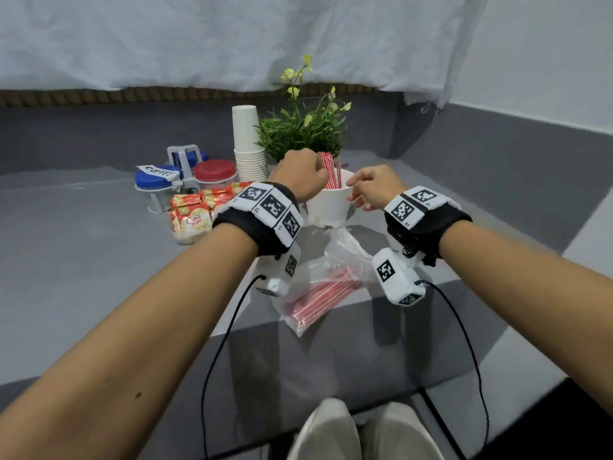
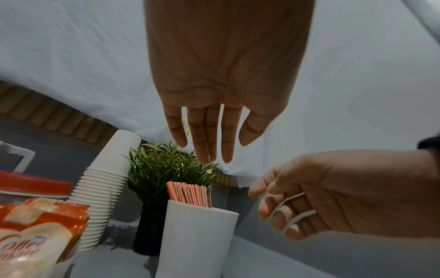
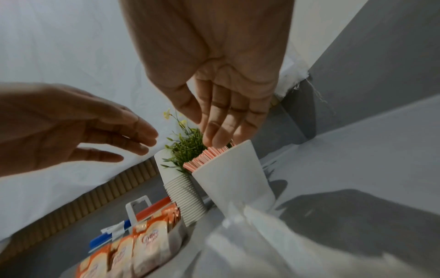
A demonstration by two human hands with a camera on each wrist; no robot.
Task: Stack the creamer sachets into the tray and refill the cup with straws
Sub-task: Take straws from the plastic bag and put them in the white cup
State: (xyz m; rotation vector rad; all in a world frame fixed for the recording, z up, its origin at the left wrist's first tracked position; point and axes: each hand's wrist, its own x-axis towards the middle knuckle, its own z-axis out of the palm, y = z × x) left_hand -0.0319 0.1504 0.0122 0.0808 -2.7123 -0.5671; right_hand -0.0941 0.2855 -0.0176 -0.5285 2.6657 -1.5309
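A white cup (image 1: 328, 207) stands mid-table with red-and-white straws (image 1: 331, 174) upright inside it. My left hand (image 1: 315, 174) hovers just left of the straw tops with straight fingers (image 2: 207, 131) and holds nothing. My right hand (image 1: 361, 187) is at the cup's right rim, its fingertips (image 3: 214, 139) right at the straw ends (image 3: 207, 156). A thin pale band loops round its fingers (image 2: 292, 206). Orange Coffee-mate sachets (image 1: 192, 214) stand packed in a tray (image 3: 176, 237) left of the cup. A clear bag with more straws (image 1: 325, 287) lies in front of the cup.
Behind the cup are a stack of paper cups (image 1: 248, 144) and a potted plant (image 1: 302, 131). A blue-lidded jar (image 1: 156, 177) and a red-lidded jar (image 1: 215, 169) sit in a white caddy at the back left. Wrist-camera cables hang over the table's near edge.
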